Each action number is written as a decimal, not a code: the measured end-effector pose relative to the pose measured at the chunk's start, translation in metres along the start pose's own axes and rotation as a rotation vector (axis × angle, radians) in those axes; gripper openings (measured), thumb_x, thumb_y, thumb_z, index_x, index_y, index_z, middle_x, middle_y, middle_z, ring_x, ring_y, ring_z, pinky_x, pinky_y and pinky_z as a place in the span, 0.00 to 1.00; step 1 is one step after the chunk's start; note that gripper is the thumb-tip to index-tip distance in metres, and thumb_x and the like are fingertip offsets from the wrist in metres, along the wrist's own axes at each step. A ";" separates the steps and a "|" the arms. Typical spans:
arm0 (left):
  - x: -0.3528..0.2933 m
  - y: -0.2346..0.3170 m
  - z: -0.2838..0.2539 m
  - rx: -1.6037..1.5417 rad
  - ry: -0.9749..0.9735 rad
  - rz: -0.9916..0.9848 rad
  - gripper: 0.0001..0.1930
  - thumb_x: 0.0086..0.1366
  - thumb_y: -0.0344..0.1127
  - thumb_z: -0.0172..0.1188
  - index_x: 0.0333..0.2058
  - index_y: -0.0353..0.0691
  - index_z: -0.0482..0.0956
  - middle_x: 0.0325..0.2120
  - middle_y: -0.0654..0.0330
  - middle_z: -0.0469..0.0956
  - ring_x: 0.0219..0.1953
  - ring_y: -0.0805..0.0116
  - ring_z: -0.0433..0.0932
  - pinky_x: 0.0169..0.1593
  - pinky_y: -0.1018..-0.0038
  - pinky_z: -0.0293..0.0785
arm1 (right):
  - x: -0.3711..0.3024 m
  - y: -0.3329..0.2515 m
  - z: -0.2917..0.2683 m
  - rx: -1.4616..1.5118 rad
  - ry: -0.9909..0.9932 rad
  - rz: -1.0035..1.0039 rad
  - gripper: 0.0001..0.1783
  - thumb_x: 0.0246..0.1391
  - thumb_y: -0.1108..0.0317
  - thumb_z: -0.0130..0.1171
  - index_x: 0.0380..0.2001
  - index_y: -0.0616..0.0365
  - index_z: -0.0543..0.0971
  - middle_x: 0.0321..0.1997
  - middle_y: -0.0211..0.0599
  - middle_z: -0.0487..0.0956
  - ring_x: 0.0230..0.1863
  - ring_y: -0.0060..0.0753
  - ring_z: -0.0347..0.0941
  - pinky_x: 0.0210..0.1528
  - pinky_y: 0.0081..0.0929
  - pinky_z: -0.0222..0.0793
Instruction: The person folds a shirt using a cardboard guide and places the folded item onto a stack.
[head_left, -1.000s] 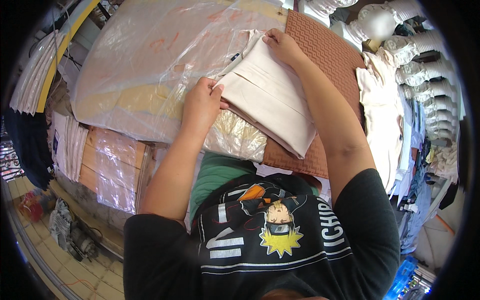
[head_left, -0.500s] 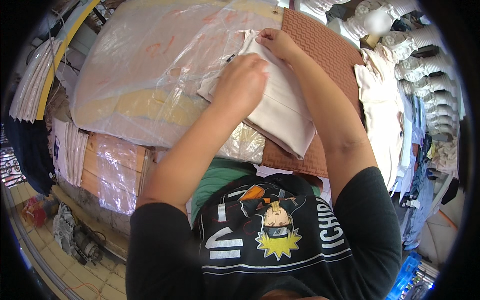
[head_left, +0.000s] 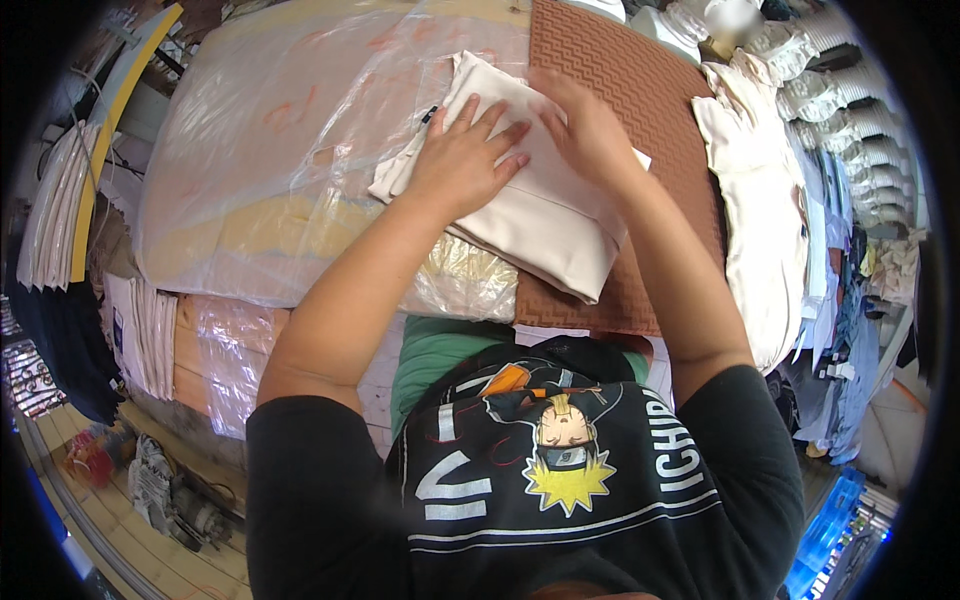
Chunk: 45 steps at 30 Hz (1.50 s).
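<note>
A folded cream garment [head_left: 535,225] lies across the plastic-covered padding and the brown textured mat, its layers stacked and a small dark label at its left edge. My left hand [head_left: 462,158] rests on its upper left part, palm down with the fingers spread. Over the garment's upper right part is my right hand [head_left: 590,135], slightly blurred, fingers stretched out and nothing seen in them. Part of the garment's right side is hidden beneath my right hand and forearm.
Clear plastic wraps the padded surface [head_left: 260,130]; the brown mat [head_left: 670,180] covers its right side. More cream garments [head_left: 755,210] hang or lie beyond the mat's right edge. Plastic-wrapped stacks [head_left: 62,215] stand at the left. White ribbed objects [head_left: 815,95] line the far right.
My left hand has gone from closed and blurred to lying flat with fingers spread. My right hand has let go of the garment's far edge and moved nearer, over its right side.
</note>
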<state>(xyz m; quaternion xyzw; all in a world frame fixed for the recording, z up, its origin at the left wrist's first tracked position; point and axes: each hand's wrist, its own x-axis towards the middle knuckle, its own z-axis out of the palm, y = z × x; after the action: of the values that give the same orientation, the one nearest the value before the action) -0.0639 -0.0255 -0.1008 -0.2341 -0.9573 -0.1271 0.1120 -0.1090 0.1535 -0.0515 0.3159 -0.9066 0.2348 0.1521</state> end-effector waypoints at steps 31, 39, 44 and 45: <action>-0.006 -0.058 -0.020 -0.021 0.161 -0.120 0.20 0.63 0.40 0.47 0.53 0.44 0.70 0.58 0.55 0.65 0.63 0.54 0.57 0.62 0.57 0.53 | -0.062 -0.110 0.060 -0.164 -0.113 0.039 0.38 0.56 0.47 0.47 0.63 0.60 0.55 0.68 0.50 0.51 0.70 0.50 0.44 0.67 0.53 0.38; -0.077 -0.055 -0.057 -0.523 -0.011 -0.781 0.20 0.56 0.47 0.60 0.38 0.34 0.79 0.29 0.54 0.80 0.33 0.64 0.79 0.39 0.73 0.72 | -0.055 -0.122 0.077 -0.212 -0.191 0.042 0.38 0.58 0.45 0.42 0.63 0.60 0.55 0.69 0.49 0.49 0.71 0.43 0.42 0.68 0.49 0.34; -0.072 -0.057 -0.058 -0.434 -0.119 -0.792 0.21 0.56 0.47 0.61 0.36 0.32 0.77 0.26 0.54 0.80 0.29 0.68 0.79 0.36 0.75 0.73 | -0.053 -0.126 0.077 -0.206 -0.179 0.065 0.37 0.58 0.46 0.42 0.63 0.60 0.56 0.69 0.47 0.52 0.71 0.41 0.43 0.68 0.48 0.35; -0.071 -0.058 -0.058 -0.456 -0.115 -0.794 0.21 0.56 0.46 0.61 0.37 0.31 0.76 0.26 0.54 0.80 0.28 0.68 0.79 0.35 0.75 0.73 | -0.053 -0.127 0.077 -0.202 -0.177 0.071 0.37 0.58 0.46 0.42 0.63 0.60 0.56 0.69 0.46 0.52 0.71 0.41 0.43 0.68 0.48 0.34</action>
<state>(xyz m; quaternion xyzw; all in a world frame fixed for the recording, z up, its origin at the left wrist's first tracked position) -0.0208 -0.1220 -0.0765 0.1255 -0.9251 -0.3545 -0.0532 0.0034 0.0522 -0.0970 0.2863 -0.9461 0.1189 0.0941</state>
